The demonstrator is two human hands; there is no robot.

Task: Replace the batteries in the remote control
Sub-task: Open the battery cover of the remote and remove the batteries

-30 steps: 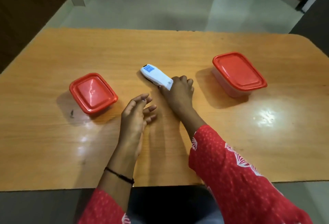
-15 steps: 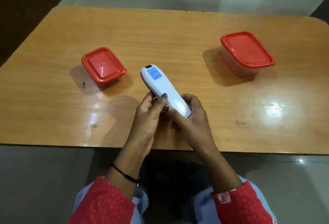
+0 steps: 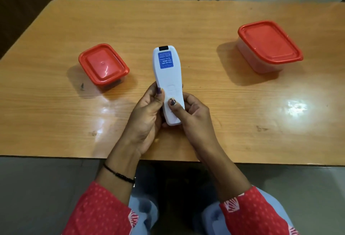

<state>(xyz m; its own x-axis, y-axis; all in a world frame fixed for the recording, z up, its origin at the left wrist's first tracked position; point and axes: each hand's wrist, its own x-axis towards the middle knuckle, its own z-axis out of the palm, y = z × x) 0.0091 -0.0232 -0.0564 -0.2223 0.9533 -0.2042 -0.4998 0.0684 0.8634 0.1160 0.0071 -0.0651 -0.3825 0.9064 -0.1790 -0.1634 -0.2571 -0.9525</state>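
A white remote control is held back side up above the near part of the wooden table, its blue sticker pointing away from me. My left hand grips its lower left side, thumb on the edge. My right hand holds the lower right side, with its thumb pressed on the battery cover, which is closed. No batteries are in sight.
A small box with a red lid stands on the table to the left of the remote. A larger clear box with a red lid stands at the right. The table's near edge runs just under my wrists.
The remote lay on the table under my right hand; both hands have lifted it towards me and turned it straight, and my right thumb now rests on the battery cover.
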